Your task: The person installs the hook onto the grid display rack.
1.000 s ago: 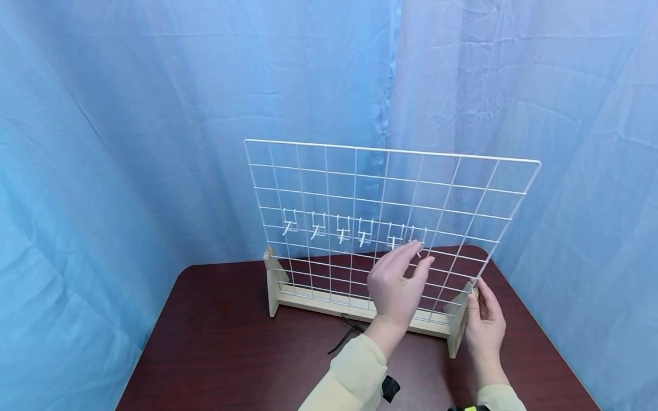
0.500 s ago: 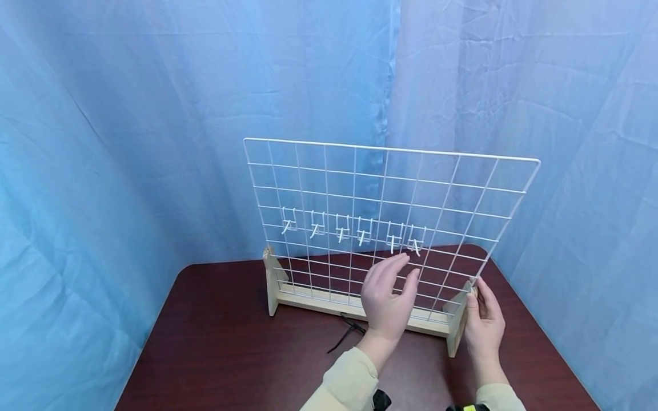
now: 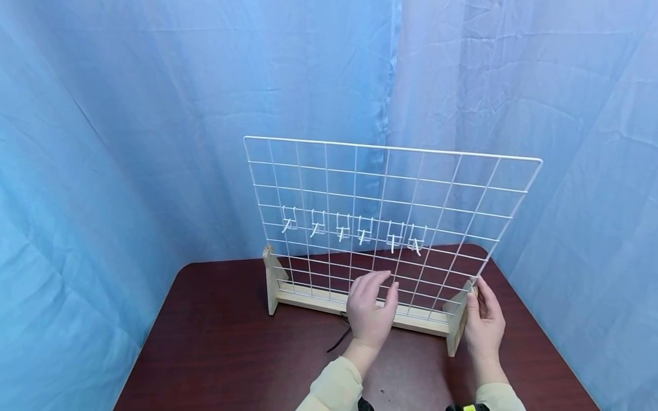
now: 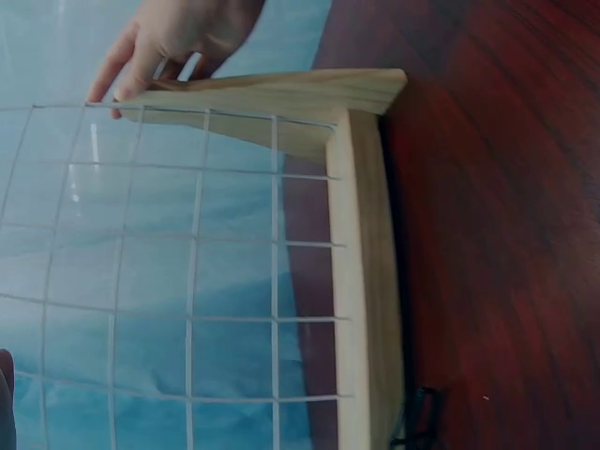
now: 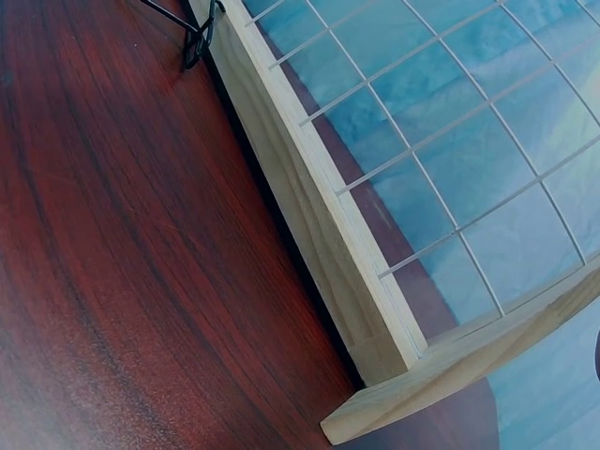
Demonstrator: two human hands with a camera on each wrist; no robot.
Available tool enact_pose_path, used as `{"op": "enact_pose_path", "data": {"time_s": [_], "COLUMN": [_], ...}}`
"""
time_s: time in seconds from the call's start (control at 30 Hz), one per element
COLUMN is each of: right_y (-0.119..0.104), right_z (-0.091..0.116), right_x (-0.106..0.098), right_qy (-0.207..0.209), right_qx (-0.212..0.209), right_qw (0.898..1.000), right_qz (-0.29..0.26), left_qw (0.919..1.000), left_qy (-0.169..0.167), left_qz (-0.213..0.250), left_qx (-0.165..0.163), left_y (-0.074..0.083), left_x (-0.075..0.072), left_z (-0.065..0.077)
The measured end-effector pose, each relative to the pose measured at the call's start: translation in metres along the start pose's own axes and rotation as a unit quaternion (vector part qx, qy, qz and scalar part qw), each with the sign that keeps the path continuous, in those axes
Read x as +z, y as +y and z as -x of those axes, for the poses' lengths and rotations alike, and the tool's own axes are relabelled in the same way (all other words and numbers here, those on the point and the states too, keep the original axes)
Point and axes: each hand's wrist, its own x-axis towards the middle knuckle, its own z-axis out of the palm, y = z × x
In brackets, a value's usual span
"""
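Observation:
A white wire grid panel (image 3: pixel 354 145) stands upright in a pale wooden stand (image 3: pixel 308 300). Several white hooks (image 3: pixel 341 233) hang in a row across its middle. My left hand (image 3: pixel 369 311) hovers in front of the lower grid, below the hooks, fingers relaxed and holding nothing. At the stand's right end piece (image 3: pixel 456 328), my right hand (image 3: pixel 485 325) grips the top between thumb and fingers, beside the grid's edge. The left wrist view also shows that right hand (image 4: pixel 192 33) on the wooden end piece (image 4: pixel 281 92).
A thin black strap (image 3: pixel 338 341) lies by the stand's front bar, partly behind my left hand; the right wrist view shows its looped end (image 5: pixel 194 42). The dark red table (image 3: pixel 216 342) has rounded back corners. Blue curtains (image 3: pixel 154 142) enclose it.
My left hand has moved down and left, away from the rightmost hooks, uncovering them. My right hand stays on the stand's end, and the grid has barely shifted.

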Motion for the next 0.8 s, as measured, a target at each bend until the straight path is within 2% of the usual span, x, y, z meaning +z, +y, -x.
{"op": "enact_pose_path", "data": {"time_s": [0.3,0.5,0.63,0.8], "right_y": [0.001,0.001,0.001,0.001], "right_z": [0.000,0.000,0.000,0.000], "right_x": [0.000,0.000,-0.001,0.000], "right_qy": [-0.002,-0.002,-0.004,-0.008], "right_qx": [-0.005,-0.004,-0.001,-0.002], "right_qw": [1.000,1.000,1.000,1.000], "right_qz": [0.004,0.001,-0.009,-0.002], "left_qw": [0.9978,0.9890,0.9848,0.9812], "left_qy": [-0.036,-0.070,-0.076,-0.090], "left_qz": [-0.046,-0.097,-0.122,-0.126], "left_qx": [-0.031,-0.086,-0.097,-0.115], "left_y": [-0.029,-0.051,-0.066,-0.080], "left_x": [-0.008,-0.016,-0.022,-0.030], "left_z": [0.036,0.064,0.081,0.095]}}
